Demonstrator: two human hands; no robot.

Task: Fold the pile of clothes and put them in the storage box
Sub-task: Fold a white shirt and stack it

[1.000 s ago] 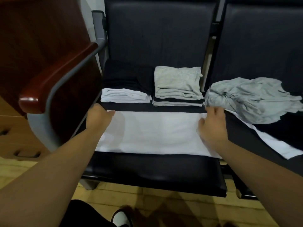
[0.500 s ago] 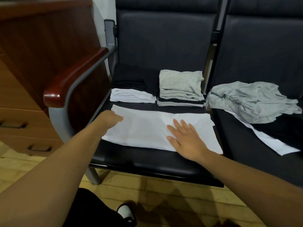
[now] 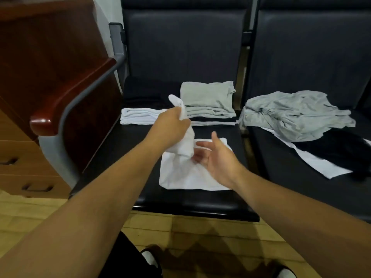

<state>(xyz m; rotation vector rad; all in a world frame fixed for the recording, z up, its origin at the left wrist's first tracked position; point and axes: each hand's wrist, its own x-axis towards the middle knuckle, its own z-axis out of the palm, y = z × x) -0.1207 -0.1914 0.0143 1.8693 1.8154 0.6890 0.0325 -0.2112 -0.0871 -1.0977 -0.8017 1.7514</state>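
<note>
A white garment (image 3: 186,175) lies partly folded on the front of the left black seat (image 3: 120,149). My left hand (image 3: 170,125) grips its left end and lifts it up over the middle. My right hand (image 3: 214,157) hovers just above the garment's right half, palm turned up, fingers spread and blurred. Behind them sit a folded white piece (image 3: 140,116) and a stack of folded grey clothes (image 3: 208,101). Unfolded clothes lie on the right seat: a crumpled grey top (image 3: 291,115), a white piece (image 3: 317,165) and dark cloth (image 3: 345,149). No storage box is in view.
A wooden armrest (image 3: 66,99) on a grey metal frame borders the left seat. Left of it stands a dark wooden cabinet (image 3: 40,53) with drawers (image 3: 24,167) below. A folded black garment (image 3: 146,93) lies at the back of the left seat. Wooden floor runs below.
My left hand has picked up the white garment's left end and carried it up and to the right. My right hand has lifted off the cloth and turned palm up.
</note>
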